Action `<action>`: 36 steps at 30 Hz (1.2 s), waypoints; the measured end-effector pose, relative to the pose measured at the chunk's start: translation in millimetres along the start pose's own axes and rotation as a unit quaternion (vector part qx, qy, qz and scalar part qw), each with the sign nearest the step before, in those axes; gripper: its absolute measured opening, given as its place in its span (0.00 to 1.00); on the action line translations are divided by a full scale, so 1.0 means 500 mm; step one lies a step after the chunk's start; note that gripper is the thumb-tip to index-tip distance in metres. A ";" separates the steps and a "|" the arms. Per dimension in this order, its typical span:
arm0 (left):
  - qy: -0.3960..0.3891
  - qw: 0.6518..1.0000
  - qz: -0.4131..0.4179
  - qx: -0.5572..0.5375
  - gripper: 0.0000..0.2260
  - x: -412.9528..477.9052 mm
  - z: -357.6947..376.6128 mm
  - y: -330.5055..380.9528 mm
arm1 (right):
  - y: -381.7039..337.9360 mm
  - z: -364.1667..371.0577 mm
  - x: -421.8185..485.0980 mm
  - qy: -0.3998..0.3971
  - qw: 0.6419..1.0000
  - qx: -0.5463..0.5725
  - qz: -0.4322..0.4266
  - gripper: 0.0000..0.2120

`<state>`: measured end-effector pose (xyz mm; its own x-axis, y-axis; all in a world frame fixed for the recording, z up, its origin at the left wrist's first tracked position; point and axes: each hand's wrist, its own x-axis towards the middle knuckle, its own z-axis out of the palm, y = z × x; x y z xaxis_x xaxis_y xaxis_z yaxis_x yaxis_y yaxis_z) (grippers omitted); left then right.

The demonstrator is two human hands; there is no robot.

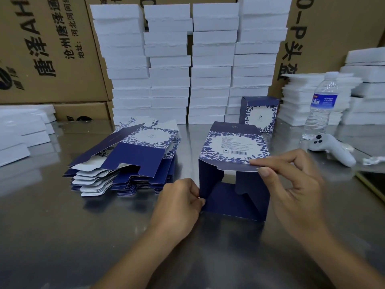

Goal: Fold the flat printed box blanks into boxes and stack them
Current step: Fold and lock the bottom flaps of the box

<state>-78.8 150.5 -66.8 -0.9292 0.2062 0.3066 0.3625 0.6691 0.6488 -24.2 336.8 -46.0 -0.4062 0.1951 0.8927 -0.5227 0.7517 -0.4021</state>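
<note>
Left grip [179, 203] is clamped on the left corner of the box [233, 142]; right grip [291, 178] is pinched on its top flap. The half-folded box is held at tabletop [62, 236] centre, blanks [141, 157] stacked at 9 o'clock, a finished box [260, 113] at 1 o'clock.

Your counter [62, 226] is smooth metal, glossy enough to mirror things. The half-folded box [233, 147] and the flat blanks [141, 157] at centre left are smooth matt printed card. The cartons [52, 49] at upper left are dull brown cardboard; the bottle [320, 105] at right is clear plastic.
</note>
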 end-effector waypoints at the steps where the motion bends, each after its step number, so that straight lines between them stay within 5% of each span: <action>1: -0.004 1.000 0.003 0.002 0.12 -0.001 -0.001 -0.001 | 0.000 0.000 0.000 -0.001 1.000 0.001 0.000 0.12; 7: -0.027 0.999 0.027 0.030 0.15 -0.002 0.007 -0.011 | 0.001 -0.003 0.001 -0.002 1.000 0.000 0.002 0.06; 12: -0.026 0.999 0.032 0.011 0.15 0.002 0.007 -0.014 | 0.006 -0.003 0.000 -0.006 1.000 0.003 0.000 0.09; 16: -0.041 0.998 0.050 0.019 0.15 0.004 -0.006 -0.010 | 0.019 -0.005 0.001 -0.043 0.992 -0.087 -0.084 0.17; 19: -0.036 0.996 0.046 -0.071 0.33 0.006 -0.014 -0.003 | 0.026 -0.009 0.004 -0.075 0.986 -0.123 -0.085 0.21; 22: -0.012 0.992 0.087 -0.089 0.39 0.005 -0.016 0.003 | 0.026 -0.006 -0.003 -0.084 0.990 -0.111 -0.029 0.20; 28: -0.019 0.984 0.142 -0.102 0.33 0.002 -0.007 0.002 | 0.033 0.010 -0.017 -0.118 0.983 0.023 0.137 0.32; 36: 0.064 0.970 0.152 -0.176 0.29 0.011 -0.010 -0.003 | 0.034 0.018 -0.019 -0.108 0.988 0.041 0.107 0.31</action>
<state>-84.1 147.0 -62.7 -0.7666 0.2504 0.5912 0.6421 0.3010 0.7051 -36.1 342.1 -63.1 -0.6593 0.1990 0.7251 -0.4628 0.6526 -0.5999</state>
